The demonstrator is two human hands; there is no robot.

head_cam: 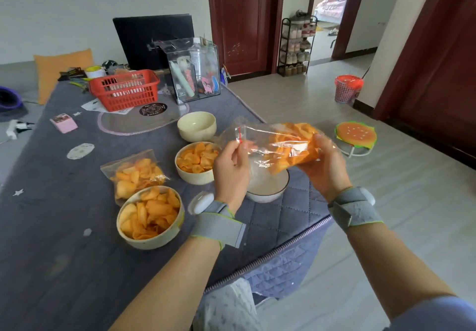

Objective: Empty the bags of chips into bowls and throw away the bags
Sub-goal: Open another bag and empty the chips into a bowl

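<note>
From the head camera, a grey quilted table (77, 266) fills the left side. On it stand two cream bowls heaped with orange chips, one near the front edge (150, 217) and one further back (197, 162), with an empty cream bowl (197, 126) behind that. A sealed bag of chips (135, 173) lies flat between the two filled bowls, touching the rim of the front one. Further back sit a red basket (125, 88), a clear box (195, 69) and a black monitor (153, 38). On the floor to the right are a burger-shaped stool (355, 135) and a red-lined waste bin (347, 88), well apart from the table.

A white bowl (268, 185) with a dark rim stands at the table's corner, partly hidden behind the hands. Above it, a clear bag of chips (278, 145) is held sideways. The left hand (231, 168) pinches the bag's mouth end, fingers together on the plastic by a red mark. The right hand (325, 168) is wrapped around the full end, clamped on the chips inside. Both wrists wear grey straps.
</note>
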